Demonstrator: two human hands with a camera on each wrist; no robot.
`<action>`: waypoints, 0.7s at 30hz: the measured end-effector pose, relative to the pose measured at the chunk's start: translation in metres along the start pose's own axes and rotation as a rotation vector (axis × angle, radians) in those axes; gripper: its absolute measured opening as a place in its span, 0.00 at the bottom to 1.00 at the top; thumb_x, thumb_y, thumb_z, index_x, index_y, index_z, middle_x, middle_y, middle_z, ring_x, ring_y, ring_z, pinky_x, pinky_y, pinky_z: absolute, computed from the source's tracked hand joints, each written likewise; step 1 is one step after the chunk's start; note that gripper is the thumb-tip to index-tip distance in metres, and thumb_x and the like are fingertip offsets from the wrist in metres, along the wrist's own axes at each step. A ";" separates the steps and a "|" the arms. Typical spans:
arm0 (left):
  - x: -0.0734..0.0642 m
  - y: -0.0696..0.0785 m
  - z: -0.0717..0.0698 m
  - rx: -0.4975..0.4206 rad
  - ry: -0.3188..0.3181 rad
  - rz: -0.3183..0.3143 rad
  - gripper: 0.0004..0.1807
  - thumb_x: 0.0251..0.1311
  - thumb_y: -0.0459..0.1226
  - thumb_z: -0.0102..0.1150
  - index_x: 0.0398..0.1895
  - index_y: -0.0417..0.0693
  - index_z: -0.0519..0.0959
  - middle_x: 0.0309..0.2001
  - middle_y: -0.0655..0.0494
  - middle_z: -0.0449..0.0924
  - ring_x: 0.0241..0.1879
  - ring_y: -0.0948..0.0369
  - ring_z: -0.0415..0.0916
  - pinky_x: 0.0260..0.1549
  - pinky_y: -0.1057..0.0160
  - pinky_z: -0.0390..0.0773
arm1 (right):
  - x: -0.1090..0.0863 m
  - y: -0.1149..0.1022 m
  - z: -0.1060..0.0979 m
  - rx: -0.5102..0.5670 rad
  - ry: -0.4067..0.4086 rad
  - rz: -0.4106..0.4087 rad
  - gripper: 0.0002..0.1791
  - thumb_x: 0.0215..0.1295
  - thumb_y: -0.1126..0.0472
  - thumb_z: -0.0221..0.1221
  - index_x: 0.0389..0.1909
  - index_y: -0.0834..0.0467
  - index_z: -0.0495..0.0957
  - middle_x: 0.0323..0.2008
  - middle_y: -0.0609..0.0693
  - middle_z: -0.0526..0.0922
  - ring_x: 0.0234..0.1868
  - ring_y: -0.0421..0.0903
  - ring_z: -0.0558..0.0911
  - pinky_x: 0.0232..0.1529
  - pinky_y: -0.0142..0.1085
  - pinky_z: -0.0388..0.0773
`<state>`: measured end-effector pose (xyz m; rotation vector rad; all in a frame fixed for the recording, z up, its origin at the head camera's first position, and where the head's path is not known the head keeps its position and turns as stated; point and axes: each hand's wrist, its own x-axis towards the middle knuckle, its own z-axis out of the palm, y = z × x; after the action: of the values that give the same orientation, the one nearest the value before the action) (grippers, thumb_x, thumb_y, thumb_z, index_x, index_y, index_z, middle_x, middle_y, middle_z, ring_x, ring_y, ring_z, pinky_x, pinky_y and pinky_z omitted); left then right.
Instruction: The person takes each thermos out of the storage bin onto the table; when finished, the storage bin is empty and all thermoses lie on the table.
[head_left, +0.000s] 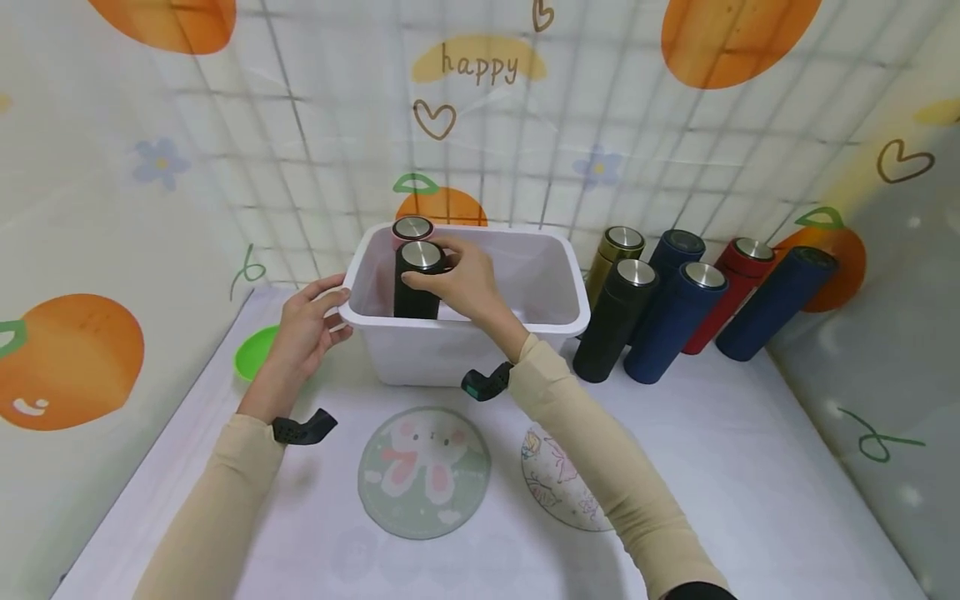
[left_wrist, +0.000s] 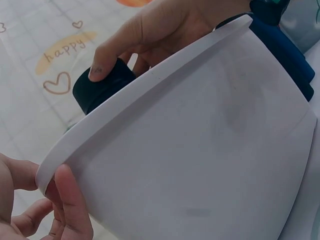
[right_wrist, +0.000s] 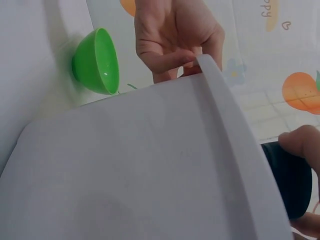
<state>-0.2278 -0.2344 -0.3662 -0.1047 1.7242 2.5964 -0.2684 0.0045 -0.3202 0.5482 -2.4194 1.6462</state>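
A white plastic bin (head_left: 480, 354) stands at the back of the table. My left hand (head_left: 303, 321) grips its left rim, thumb on top and fingers curled beneath, as the left wrist view also shows. With my right hand (head_left: 468, 279) I hold a black thermos bottle (head_left: 417, 292) by its upper part, thumb in front and fingers behind. This bottle is upright inside the bin's left end; its base is hidden by the front wall. Just behind it is a pink thermos bottle (head_left: 412, 229) with a silver lid top, mostly covered by the black one.
Right of the bin stand several thermos bottles, among them a black one (head_left: 615, 325), a blue one (head_left: 675, 325) and a red one (head_left: 731, 292). A green bowl (right_wrist: 95, 62) sits at the left. Two round mats, one with a rabbit (head_left: 423, 508), lie in front.
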 end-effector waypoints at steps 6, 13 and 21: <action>-0.001 0.001 0.004 0.010 0.014 -0.008 0.20 0.69 0.31 0.58 0.62 0.43 0.70 0.47 0.50 0.74 0.26 0.63 0.79 0.23 0.68 0.79 | -0.007 0.000 -0.008 0.007 0.014 -0.026 0.31 0.48 0.52 0.78 0.55 0.51 0.81 0.35 0.43 0.84 0.33 0.42 0.81 0.33 0.36 0.79; -0.001 -0.002 0.003 0.014 0.018 -0.018 0.21 0.68 0.32 0.60 0.62 0.43 0.69 0.48 0.50 0.73 0.26 0.63 0.79 0.23 0.68 0.80 | -0.017 -0.008 -0.018 0.027 0.054 -0.020 0.32 0.47 0.50 0.78 0.56 0.46 0.81 0.30 0.46 0.85 0.30 0.44 0.80 0.28 0.38 0.76; -0.002 0.001 0.006 0.003 0.017 -0.006 0.19 0.69 0.31 0.58 0.61 0.43 0.70 0.48 0.50 0.73 0.26 0.62 0.79 0.22 0.68 0.80 | -0.026 -0.024 -0.037 0.047 0.080 -0.087 0.33 0.47 0.51 0.78 0.56 0.51 0.81 0.33 0.46 0.85 0.32 0.43 0.82 0.33 0.37 0.79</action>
<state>-0.2263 -0.2293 -0.3631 -0.1312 1.7310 2.5961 -0.2384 0.0362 -0.2944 0.5751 -2.2728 1.6610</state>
